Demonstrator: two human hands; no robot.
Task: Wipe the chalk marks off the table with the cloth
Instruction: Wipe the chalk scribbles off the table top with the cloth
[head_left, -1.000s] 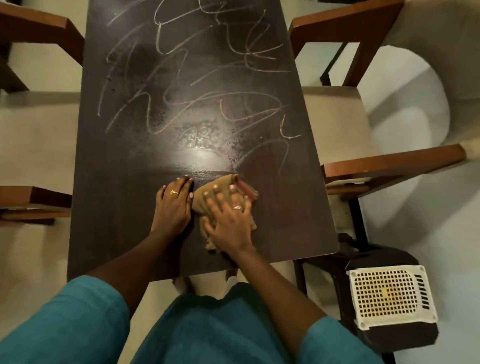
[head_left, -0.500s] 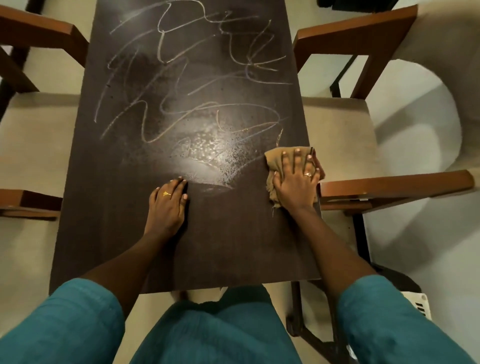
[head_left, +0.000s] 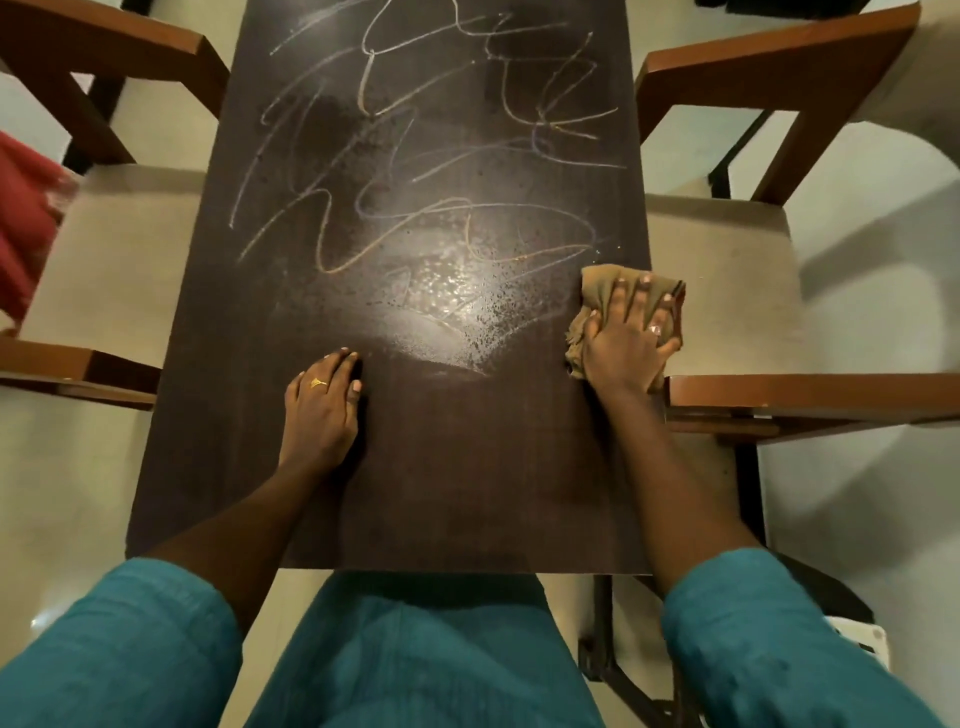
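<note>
A dark wooden table (head_left: 467, 467) runs away from me, its far half covered in looping chalk marks (head_left: 415, 135). A tan cloth (head_left: 597, 291) lies bunched at the table's right edge. My right hand (head_left: 628, 338) presses flat on it with fingers spread and straight. My left hand (head_left: 322, 410) rests flat on the bare near part of the table, left of centre, holding nothing. A shiny smeared patch (head_left: 447, 291) sits between the chalk marks and my hands.
Wooden chairs with beige seats stand on both sides: one on the right (head_left: 727, 260) with its armrest (head_left: 810, 395) beside my right hand, one on the left (head_left: 104, 260). A red cloth (head_left: 26, 208) shows at the left edge.
My right hand slid the cloth from the table's middle, beside my left hand, out to the right edge. The left hand stayed in place.
</note>
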